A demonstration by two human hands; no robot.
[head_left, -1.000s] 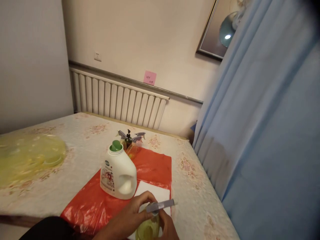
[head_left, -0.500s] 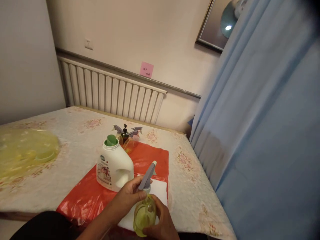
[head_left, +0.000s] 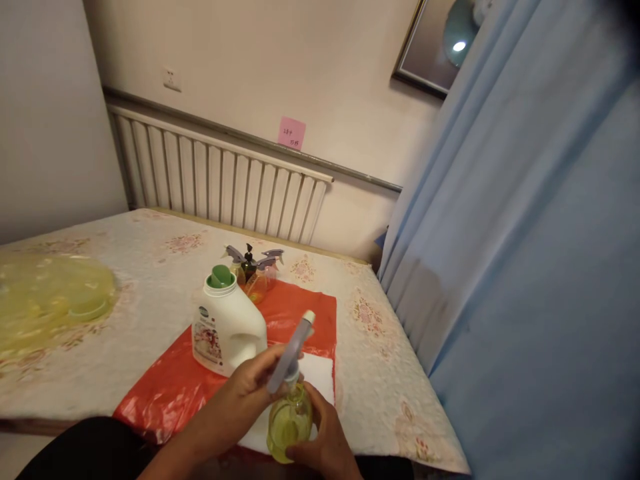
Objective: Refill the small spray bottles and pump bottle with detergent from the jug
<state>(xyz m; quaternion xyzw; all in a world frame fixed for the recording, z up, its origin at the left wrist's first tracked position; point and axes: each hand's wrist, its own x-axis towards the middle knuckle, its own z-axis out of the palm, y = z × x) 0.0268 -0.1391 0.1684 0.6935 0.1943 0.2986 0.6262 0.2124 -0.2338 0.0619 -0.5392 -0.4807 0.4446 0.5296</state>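
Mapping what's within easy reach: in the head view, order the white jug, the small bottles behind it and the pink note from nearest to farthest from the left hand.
1. White jug, just beyond the left hand.
2. Small bottles, behind the jug.
3. Pink note, up on the wall.

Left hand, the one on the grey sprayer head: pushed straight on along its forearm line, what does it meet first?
The left hand points up and right, so it would first press further into the grey trigger sprayer head of the small yellow-green spray bottle. Beyond lies the white sheet; depth is unclear.
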